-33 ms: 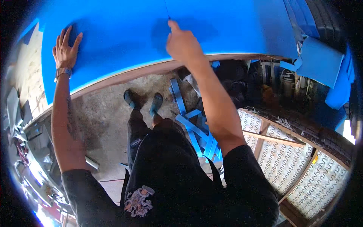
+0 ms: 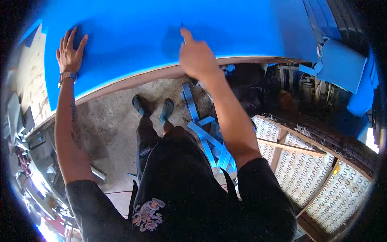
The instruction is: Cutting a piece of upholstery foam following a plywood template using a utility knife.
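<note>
A large blue foam sheet (image 2: 161, 32) lies spread over a wooden table (image 2: 133, 81) in front of me. My left hand (image 2: 69, 54) rests flat on the sheet near its left edge, fingers spread, with a watch on the wrist. My right hand (image 2: 196, 56) is over the sheet's middle near the front edge, fingers closed around a thin dark tool (image 2: 182, 27) whose tip touches the foam. I cannot tell what kind of tool it is. My legs and shoes (image 2: 153, 108) stand on the concrete floor below the table edge.
Cut blue foam strips (image 2: 205, 139) lie piled on the floor by my right leg. Wooden frames with zigzag springs (image 2: 306, 169) lean at the right. More blue foam pieces (image 2: 340, 64) hang at the upper right. Clutter lines the left edge.
</note>
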Demonstrator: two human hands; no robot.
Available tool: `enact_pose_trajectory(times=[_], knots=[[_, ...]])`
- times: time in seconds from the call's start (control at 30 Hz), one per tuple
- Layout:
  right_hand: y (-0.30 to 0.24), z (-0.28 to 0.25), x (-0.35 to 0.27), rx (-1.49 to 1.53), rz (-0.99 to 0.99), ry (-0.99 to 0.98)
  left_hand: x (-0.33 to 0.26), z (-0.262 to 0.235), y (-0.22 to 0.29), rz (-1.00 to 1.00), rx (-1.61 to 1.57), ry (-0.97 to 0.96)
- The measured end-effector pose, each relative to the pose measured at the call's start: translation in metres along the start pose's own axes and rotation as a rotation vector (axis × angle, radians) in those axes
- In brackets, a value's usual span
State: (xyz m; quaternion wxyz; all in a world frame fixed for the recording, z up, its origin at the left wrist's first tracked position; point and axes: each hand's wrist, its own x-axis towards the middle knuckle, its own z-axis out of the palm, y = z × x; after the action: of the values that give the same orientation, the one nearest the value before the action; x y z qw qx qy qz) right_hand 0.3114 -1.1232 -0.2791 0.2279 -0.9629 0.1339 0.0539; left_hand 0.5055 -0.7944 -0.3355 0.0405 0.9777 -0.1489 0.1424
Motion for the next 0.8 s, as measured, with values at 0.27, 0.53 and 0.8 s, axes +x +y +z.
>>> enact_pose_trajectory(times=[0.27, 0.53, 0.8], knots=[[0.018, 0.019, -0.134, 0.064, -0.055, 0.134, -0.006, -0.005, 0.008, 0.011, -0.008, 0.018], [0.038, 0.023, -0.116, 0.103, 0.046, 0.084, -0.010, 0.004, 0.023, 0.019, 0.008, 0.006], [0.035, -0.016, -0.225, 0.184, 0.259, -0.229, -0.008, -0.018, 0.041, -0.030, 0.014, -0.029]])
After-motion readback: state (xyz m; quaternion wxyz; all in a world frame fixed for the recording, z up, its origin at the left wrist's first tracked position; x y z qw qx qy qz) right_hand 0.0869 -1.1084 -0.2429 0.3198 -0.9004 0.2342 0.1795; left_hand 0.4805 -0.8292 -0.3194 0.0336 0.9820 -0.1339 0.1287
